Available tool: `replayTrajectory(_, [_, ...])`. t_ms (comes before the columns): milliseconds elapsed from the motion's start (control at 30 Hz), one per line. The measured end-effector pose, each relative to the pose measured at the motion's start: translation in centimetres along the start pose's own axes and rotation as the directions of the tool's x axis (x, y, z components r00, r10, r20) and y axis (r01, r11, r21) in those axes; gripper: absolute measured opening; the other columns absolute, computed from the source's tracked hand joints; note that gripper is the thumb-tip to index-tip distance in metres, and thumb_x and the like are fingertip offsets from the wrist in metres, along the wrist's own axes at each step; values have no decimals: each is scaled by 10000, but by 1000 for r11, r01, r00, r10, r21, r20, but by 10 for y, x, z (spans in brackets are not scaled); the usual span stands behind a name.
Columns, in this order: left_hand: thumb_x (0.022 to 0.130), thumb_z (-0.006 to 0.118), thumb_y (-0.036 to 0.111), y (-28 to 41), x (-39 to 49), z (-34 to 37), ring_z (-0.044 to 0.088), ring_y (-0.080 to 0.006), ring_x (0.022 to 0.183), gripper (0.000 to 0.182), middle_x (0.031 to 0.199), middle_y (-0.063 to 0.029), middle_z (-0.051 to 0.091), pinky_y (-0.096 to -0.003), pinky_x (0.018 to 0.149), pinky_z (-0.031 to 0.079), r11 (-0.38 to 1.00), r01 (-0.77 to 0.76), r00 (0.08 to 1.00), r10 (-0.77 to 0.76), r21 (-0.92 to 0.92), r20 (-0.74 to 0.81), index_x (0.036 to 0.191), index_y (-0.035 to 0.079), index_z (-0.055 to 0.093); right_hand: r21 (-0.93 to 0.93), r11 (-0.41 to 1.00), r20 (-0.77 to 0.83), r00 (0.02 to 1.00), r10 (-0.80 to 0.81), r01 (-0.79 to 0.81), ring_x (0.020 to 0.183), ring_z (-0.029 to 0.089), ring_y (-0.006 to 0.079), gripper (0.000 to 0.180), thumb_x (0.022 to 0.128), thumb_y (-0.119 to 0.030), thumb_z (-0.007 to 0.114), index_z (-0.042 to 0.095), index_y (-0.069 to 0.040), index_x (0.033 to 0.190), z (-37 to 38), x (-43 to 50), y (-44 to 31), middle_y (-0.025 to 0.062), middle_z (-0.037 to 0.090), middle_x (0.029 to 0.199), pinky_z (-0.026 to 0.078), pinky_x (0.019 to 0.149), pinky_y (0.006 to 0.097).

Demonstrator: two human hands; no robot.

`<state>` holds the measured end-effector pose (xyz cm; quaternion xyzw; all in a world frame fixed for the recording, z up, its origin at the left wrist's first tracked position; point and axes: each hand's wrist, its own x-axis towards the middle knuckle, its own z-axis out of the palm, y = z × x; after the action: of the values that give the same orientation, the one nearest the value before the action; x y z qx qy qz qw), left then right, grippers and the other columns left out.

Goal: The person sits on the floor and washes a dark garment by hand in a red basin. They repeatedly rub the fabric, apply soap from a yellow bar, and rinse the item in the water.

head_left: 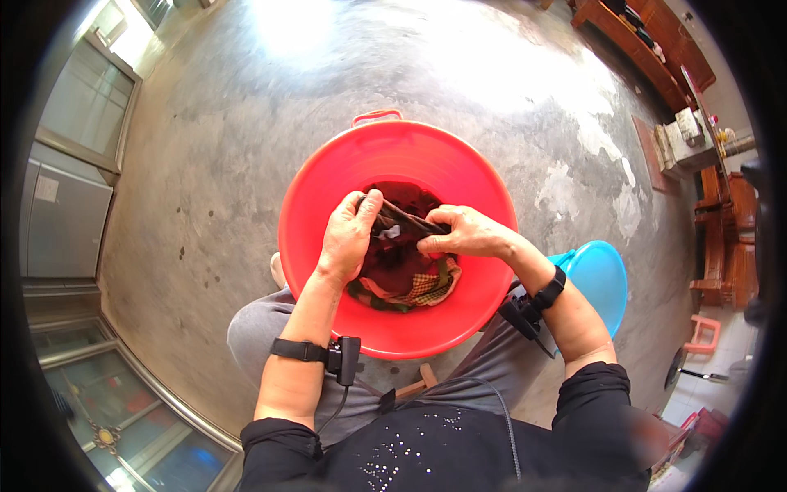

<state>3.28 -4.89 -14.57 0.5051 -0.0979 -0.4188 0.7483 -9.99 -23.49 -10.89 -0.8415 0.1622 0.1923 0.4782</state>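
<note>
Over a red plastic tub (399,341), a dark cloth garment (403,220) is stretched between both hands. My left hand (351,230) pinches its left end between thumb and fingers. The other end is gripped by my right hand (464,232), thumb below and fingers above. A small whitish patch shows on the garment's lower side. Beneath it, dark reddish liquid (393,190) fills the bottom of the tub. Wet fabric, including a yellow-and-dark checked cloth (433,289), lies at the near side of the liquid. How far the garment hangs down is unclear.
A light blue bucket (597,286) stands on the concrete floor (203,154) beside my right leg. Glass-panelled doors (135,406) run along the left. Wooden furniture (639,49) and a small pink stool (703,335) are at the right. Wrist straps with black devices and cables sit on both forearms.
</note>
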Motion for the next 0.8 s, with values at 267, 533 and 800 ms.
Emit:
replayTrajectory(267, [1018,565,300,-48,14,-12,687,-207,859,271,1011,-99,696,-375,814,587,941,140,985,-164,-308,-54,1080,43,623,841,511,-240,969,62,176,902,606,123,325,817,-68,702,573,-32,1113,27,42,33,47,629,977,521,816,287])
replayTrajectory(533, [1033,492,386,-106,21,-44,595,-164,1019,353,1047,-18,606,-333,872,510,788,234,877,83,-569,474,1261,128,569,-354,807,-501,632,-591,473,709,651,294,239,871,-254,710,606,-64,768,75,23,-63,121,637,772,539,654,386])
replayTrajectory(800, [1017,451,433,-76,-2,3,592,-176,1091,361,1144,-6,629,-368,923,474,826,373,902,-430,-423,-43,1232,176,587,-473,842,-604,601,-523,258,574,625,312,365,997,-290,536,563,-62,713,89,49,-28,120,567,608,510,492,396])
